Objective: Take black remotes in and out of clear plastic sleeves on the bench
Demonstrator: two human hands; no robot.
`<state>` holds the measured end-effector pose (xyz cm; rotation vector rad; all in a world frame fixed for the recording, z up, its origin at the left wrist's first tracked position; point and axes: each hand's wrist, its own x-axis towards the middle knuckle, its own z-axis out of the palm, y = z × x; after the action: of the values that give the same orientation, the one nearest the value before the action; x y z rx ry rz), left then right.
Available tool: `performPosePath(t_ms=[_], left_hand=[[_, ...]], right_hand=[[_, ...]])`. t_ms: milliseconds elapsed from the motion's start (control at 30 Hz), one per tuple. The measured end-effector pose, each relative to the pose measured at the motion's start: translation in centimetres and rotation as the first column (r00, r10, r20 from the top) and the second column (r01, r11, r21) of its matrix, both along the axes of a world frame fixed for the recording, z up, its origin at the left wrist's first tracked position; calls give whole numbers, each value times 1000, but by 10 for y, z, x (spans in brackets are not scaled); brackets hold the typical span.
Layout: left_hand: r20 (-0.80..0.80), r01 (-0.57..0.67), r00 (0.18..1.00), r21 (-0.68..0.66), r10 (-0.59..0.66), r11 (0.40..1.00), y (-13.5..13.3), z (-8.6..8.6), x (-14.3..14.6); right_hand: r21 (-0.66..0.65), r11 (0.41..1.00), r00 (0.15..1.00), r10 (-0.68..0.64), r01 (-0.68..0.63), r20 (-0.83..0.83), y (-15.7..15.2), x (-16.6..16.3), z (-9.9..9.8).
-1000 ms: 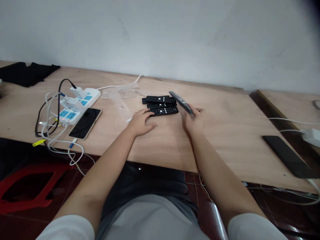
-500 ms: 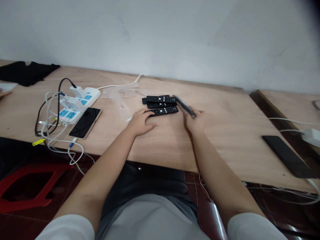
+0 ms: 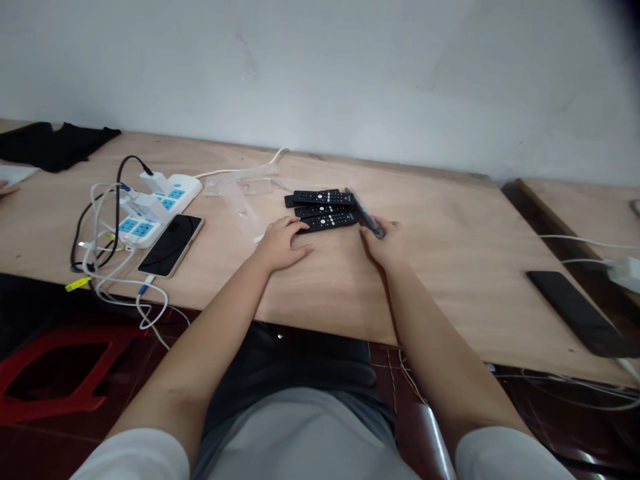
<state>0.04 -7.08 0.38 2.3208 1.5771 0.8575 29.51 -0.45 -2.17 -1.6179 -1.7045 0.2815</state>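
Several black remote controls (image 3: 327, 221) with rows of buttons lie in a loose, overlapping stack on the wooden table. My left hand (image 3: 283, 245) rests flat on the table, thumb spread, its fingertips touching the left end of the nearest remote. Just right of the stack, my right hand (image 3: 387, 245) grips another dark remote control (image 3: 364, 211), tilted on edge, with a greyish sheen like plastic film. The far end of this remote reaches up beside the stack; its button face cannot be made out.
Clear plastic sleeves (image 3: 240, 200) lie left of the stack. Further left are a white power strip (image 3: 186, 189) with tangled cables and a phone (image 3: 173, 245). Another black phone (image 3: 575, 310) lies at right. Black cloth (image 3: 55, 147) and another person's hand (image 3: 7, 189) are far left.
My right hand has moved slightly left with its remote control, bringing it up close to the right end of the stack. My left hand has stayed in place.
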Motion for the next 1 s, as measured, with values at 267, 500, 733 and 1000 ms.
performPosePath(t_ms=[267,500,733,1000], left_hand=[[26,6,1000,-3,-6,1000,1,0,-1],[31,2,1000,-12,-1,1000,1,1,-1],[35,-1,999,-2,1,1000,1,0,-1],[31,-3,1000,-11,4,1000,1,1,-1]], right_hand=[[-6,1000,1000,5,-5,-9,-1,0,1],[-44,999,999,28,-28,14,0,0,1],[-27,998,999,52,-52,1,-1,-1,2],[-14,998,998,56,-57,-37,0,-2,1]])
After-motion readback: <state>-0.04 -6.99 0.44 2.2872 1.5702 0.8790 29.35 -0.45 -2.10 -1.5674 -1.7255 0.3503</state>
